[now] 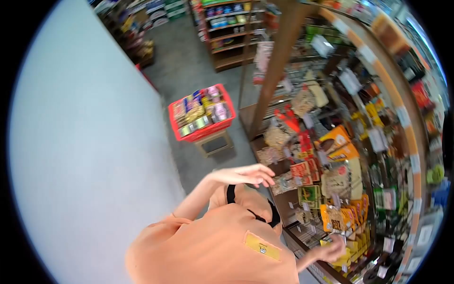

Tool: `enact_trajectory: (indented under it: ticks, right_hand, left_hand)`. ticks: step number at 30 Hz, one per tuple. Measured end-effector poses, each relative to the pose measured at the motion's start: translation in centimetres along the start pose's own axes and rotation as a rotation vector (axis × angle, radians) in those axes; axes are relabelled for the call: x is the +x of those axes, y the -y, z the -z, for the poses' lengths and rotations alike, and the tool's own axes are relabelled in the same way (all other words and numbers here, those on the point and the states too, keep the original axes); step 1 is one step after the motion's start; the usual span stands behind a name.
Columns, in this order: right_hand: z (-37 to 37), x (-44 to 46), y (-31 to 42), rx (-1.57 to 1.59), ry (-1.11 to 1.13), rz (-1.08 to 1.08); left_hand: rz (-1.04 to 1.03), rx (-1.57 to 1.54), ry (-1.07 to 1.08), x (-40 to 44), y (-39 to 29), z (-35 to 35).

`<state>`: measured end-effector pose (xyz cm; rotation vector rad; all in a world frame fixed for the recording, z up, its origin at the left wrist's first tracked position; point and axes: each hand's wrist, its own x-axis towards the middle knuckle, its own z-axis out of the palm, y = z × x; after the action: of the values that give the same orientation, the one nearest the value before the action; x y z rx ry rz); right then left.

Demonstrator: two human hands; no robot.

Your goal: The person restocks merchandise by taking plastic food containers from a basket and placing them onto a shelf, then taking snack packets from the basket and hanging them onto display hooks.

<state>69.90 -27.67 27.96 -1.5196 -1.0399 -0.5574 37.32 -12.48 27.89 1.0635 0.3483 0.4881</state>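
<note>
My left hand (pixel 247 175) reaches across in front of my orange shirt, fingers stretched out and slightly bent, with nothing in it. It is near the left edge of the snack rack, beside clear bags of pale snacks (pixel 285 182). Lower right, my right hand (pixel 334 249) is blurred in front of yellow packets (pixel 352 252) on the rack. Its fingers look curled, but I cannot make out whether it touches or holds a packet. Just above it hang orange packets (pixel 336 218).
A red basket (pixel 202 134) full of packaged goods sits on a small stool (pixel 215 143) ahead. A pale wall (pixel 90 142) runs along the left. The rack's wooden post (pixel 276 66) rises at centre right. Stocked shelves (pixel 231 33) stand farther back.
</note>
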Motion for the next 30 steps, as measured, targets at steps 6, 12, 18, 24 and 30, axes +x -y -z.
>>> enact_trajectory:
  ticks: [6,12,18,24,30]
  right_hand:
    - [-17.1,-12.9,7.9,0.343,0.979,-0.304]
    - [-24.1,-26.0,10.2,0.267,1.781,-0.068]
    - [-24.8,-33.6,14.6,0.29,2.106,-0.093]
    - [-28.4,-37.2,16.8,0.285,2.172,-0.007]
    - [-34.0,-36.7,19.7,0.186,1.898,0.164]
  left_hand:
    - [0.261,-0.154,-0.631,-10.0,13.4,6.8]
    - [0.495,0.356,-1.064,-20.8,23.2,14.0]
    - [0.516,0.237,-1.25,-27.7,24.7,14.9]
    - [0.601,0.256,-1.277,-29.5,26.4,18.3]
    - [0.53,0.274,-1.347,-27.1,25.8,22.2]
